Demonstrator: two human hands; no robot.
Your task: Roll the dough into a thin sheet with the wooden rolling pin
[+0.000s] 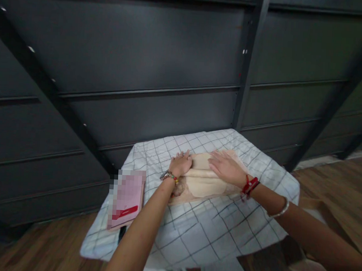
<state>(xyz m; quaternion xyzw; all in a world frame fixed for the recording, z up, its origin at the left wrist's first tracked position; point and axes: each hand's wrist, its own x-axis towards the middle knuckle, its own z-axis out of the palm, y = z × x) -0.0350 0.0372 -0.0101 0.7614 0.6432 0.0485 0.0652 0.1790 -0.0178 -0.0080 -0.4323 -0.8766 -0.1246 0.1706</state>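
Palms flat, fingers apart: I am pressing left hand [181, 164] and right hand [226, 168] onto the folded beige cloth [202, 184] at frame centre on the checked counter [212, 230]; pressing evenly, I judge, is keeping creases out.

Left hand [181, 164] hides some beige cloth [204, 183]; pink pad [126, 199] is pixelated.

Count at the covered table [212, 234]
One left hand [181, 164], one right hand [226, 167], one beige cloth [202, 185] mid-frame, one pink pad [126, 197] lower left.
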